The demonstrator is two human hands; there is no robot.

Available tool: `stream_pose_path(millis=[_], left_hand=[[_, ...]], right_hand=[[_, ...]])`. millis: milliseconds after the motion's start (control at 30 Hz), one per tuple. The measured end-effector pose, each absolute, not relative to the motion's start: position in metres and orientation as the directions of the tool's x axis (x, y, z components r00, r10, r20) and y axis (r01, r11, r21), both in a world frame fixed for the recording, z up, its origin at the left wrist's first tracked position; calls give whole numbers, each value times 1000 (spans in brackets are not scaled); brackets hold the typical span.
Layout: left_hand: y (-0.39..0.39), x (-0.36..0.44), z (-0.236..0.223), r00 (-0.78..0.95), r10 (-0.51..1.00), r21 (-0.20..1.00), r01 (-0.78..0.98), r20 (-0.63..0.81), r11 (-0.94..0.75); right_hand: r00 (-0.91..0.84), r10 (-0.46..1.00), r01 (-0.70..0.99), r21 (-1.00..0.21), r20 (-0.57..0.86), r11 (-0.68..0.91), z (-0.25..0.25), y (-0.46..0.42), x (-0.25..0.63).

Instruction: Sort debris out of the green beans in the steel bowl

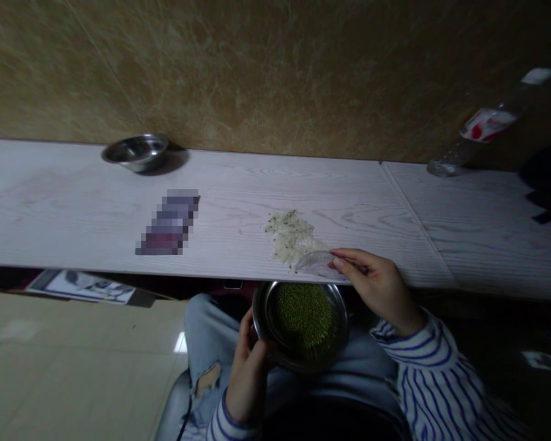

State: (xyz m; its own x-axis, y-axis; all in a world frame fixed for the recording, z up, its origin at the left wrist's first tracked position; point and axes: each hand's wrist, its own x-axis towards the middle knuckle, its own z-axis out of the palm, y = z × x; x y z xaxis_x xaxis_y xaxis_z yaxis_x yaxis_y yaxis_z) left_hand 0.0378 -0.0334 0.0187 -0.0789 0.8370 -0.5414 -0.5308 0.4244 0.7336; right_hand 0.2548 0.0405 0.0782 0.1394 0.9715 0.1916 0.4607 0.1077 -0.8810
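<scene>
1. Left hand [250,367]: clasps the left side of a round, shiny stainless-steel bowl [262,321] in a closed grip, with some fingertips hidden behind the metal.
2. Stainless-steel bowl: sits above the lap, over pale-blue ripped denim trousers [206,321], just in front of the near edge of a long, white wood-grain table [73,211]; contains a mass of small, round green beans [303,315].
3. Right hand [381,285]: pinches the right end of a thin, transparent piece with a curved edge [316,262] between thumb and fingers, in a narrow grip.
4. Transparent piece: lies low at the table's near edge, against the near side of a loose heap of white grains [291,236] with dark green specks.
5. Heap: spreads unevenly across the tabletop, just beyond the bowl of beans.
6. Surroundings: include a shallow, silvery metal bowl [138,154] near the brown marbled wall [257,79], a flat, pixelated rectangular object [168,223] left of the heap, and a clear plastic bottle with a red-and-white label and white cap [487,125], well apart at right.
</scene>
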Motion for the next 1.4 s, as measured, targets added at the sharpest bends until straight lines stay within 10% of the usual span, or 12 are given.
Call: stream_pose_path(millis=[1400], left_hand=[[-33,34,18,-97,821,731,-522,-563,439]], right_hand=[[229,950,455,-886,214,90,74,30,237]])
